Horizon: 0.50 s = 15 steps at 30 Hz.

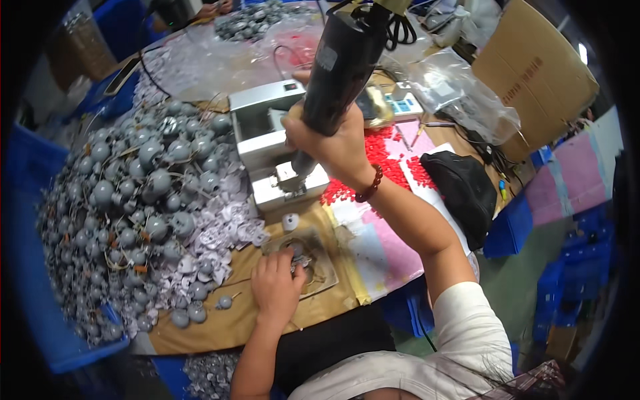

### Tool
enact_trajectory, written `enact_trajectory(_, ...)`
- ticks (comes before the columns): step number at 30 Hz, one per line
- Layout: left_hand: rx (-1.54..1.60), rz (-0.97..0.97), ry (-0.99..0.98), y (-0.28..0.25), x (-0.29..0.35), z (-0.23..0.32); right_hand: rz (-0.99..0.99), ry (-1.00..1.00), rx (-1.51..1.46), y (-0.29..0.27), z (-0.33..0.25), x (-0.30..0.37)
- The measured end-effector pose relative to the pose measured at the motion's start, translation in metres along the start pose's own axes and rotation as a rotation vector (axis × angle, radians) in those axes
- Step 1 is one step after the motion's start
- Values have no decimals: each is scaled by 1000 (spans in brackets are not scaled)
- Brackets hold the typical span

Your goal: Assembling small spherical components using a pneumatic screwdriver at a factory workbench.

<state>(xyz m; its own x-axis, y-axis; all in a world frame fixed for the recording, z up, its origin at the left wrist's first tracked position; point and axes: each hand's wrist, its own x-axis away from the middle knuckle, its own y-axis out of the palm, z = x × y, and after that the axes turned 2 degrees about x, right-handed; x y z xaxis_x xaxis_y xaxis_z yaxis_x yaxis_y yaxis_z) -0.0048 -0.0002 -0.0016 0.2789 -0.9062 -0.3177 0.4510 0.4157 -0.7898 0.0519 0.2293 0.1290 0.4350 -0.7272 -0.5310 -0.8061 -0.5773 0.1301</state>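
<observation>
My right hand (337, 143) is wrapped around a black electric screwdriver (340, 70) that hangs from above, tilted. Its lower end reaches the front of a white screw feeder box (272, 145); the bit's exact contact cannot be made out. My left hand (275, 283) rests at a shallow square tray (327, 277), thumb and fingers closed around a small grey part (298, 253) in it. The fingers partly cover this part. Just beyond the tray lies a small white piece (290, 221).
A large heap of grey ball-shaped parts with wires (127, 180) covers the left, beside white small pieces (227, 220). Red small pieces (383, 157) and a black mesh bag (460, 190) lie to the right. An open cardboard box (533, 80) stands far right.
</observation>
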Motion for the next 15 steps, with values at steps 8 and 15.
enact_trajectory(8, 15, 14, -8, 1, 2, 3, -64, 200, 124, 21, 17, -5)
enact_trajectory(15, 58, 44, -27, 7, 1, 1, -176, 358, 120, 17, 3, 41)
